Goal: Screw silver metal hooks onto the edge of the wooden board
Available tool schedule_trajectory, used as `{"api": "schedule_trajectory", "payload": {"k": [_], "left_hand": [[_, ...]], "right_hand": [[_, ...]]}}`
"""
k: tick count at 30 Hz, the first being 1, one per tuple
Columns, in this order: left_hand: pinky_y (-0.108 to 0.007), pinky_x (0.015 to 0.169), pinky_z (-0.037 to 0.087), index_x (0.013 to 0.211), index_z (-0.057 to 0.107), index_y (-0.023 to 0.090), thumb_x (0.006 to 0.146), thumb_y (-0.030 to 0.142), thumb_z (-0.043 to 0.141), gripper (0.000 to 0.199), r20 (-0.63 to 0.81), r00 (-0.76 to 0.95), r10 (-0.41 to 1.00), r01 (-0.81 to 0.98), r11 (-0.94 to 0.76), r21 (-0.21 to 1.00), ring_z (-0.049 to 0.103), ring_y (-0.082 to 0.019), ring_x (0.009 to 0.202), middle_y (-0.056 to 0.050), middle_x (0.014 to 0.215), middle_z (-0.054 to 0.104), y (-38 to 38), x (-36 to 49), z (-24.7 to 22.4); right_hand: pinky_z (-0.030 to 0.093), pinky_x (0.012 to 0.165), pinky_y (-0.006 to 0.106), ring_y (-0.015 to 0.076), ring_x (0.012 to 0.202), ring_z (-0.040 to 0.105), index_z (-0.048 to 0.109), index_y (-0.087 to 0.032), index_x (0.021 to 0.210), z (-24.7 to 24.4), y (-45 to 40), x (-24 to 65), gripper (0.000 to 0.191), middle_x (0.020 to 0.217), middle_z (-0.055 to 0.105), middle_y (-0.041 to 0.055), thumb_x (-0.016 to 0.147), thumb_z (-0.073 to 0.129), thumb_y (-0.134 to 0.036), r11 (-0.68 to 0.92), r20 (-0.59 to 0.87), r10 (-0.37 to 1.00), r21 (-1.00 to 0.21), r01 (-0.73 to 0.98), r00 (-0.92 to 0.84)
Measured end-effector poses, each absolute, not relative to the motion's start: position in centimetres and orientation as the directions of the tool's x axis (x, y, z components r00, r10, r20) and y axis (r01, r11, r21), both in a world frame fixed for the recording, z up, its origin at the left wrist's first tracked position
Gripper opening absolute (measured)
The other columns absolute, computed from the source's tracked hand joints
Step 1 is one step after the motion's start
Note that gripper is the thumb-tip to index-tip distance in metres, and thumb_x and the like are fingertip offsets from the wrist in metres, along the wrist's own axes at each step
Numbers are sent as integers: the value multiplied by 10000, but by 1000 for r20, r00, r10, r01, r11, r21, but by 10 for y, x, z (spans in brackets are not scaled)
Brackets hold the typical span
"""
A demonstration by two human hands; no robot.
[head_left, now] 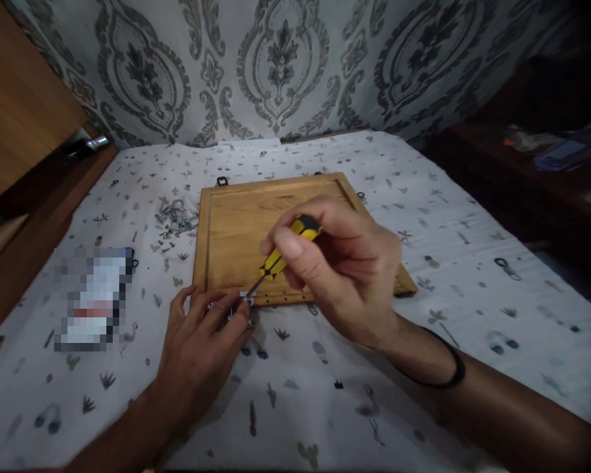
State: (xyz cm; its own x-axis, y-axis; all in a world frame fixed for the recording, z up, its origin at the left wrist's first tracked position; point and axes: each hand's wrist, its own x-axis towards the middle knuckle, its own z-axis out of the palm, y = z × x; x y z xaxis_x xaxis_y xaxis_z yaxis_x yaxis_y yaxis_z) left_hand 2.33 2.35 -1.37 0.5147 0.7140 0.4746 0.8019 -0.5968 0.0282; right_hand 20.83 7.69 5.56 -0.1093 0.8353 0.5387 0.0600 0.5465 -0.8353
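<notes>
A wooden panel (246, 230) with a raised frame lies flat on a patterned white cloth. My right hand (339, 263) grips a yellow and black screwdriver (279, 261), its shaft slanting down to the left. The tip meets a small metal fitting (247, 297) at the panel's near edge, by the left corner. My left hand (201, 338) rests at that corner, its fingers pressed on the fitting and partly hiding it. Several small dark holes run along the near edge to the right of the fitting.
A pile of metal hardware and screws (177, 217) lies left of the panel. A blurred-out phone-like object (96, 299) rests farther left. Wooden furniture (29, 85) borders the left side, and a patterned wall (280, 66) stands behind. Dark clutter (561, 154) sits at the right.
</notes>
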Motion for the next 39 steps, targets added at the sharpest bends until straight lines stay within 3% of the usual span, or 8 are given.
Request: {"api": "schedule_trajectory", "payload": {"k": [3,11,23,29,32,35,39], "left_hand": [[-541,977,391,1065,631,199,981,213,544,122,478,517,710,799,-601,28,653,-273,992,-71,1105,756,23,24,-12],[-554,1002,376,1063,632,182,966,188,567,117,461,529,713,794,-607,28,644,-280,1015,-72,1118,744,23,21,-14],[-553,1000,374,1076,638,172,952,160,571,141,458,538,708,786,-617,30,636,-283,1016,-78,1107,742,23,21,-12],[-567,1001,380,1105,634,160,952,158,570,166,458,541,705,792,-611,4,629,-293,1027,-101,1106,741,23,21,-14],[-566,1012,377,1102,629,174,957,164,562,160,456,533,713,795,-606,20,632,-286,1036,-86,1123,737,22,21,-14],[-558,991,393,1097,631,188,955,182,563,157,453,521,723,799,-600,39,633,-287,1027,-82,1130,731,23,22,-13],[-519,958,419,1075,636,202,949,190,571,143,432,510,744,801,-594,77,629,-284,1049,-89,1154,716,23,22,-14]], "right_hand": [[388,491,235,75,539,460,557,-192,780,53,78,209,271,729,561,-19,943,621,-400,539,536,842,-838,82,-58],[417,586,215,72,618,490,575,-171,810,34,83,207,153,710,530,-38,943,620,-233,626,597,778,-765,153,-198],[412,560,218,87,625,506,585,-166,802,39,81,207,165,715,567,-21,925,661,-246,716,650,695,-661,222,-306],[380,473,192,78,577,487,539,-181,710,45,81,201,276,670,548,-42,835,766,-276,562,519,808,-821,102,-281],[410,509,189,78,605,500,606,-181,899,48,83,203,178,730,566,-43,849,753,-268,536,497,808,-843,44,-317],[437,557,211,76,625,514,609,-174,1151,53,84,208,230,862,618,-10,946,633,-273,536,473,787,-842,59,-396],[449,558,219,55,577,517,622,-122,1152,56,84,214,253,923,641,22,1029,463,-276,524,448,785,-849,72,-427]]}}
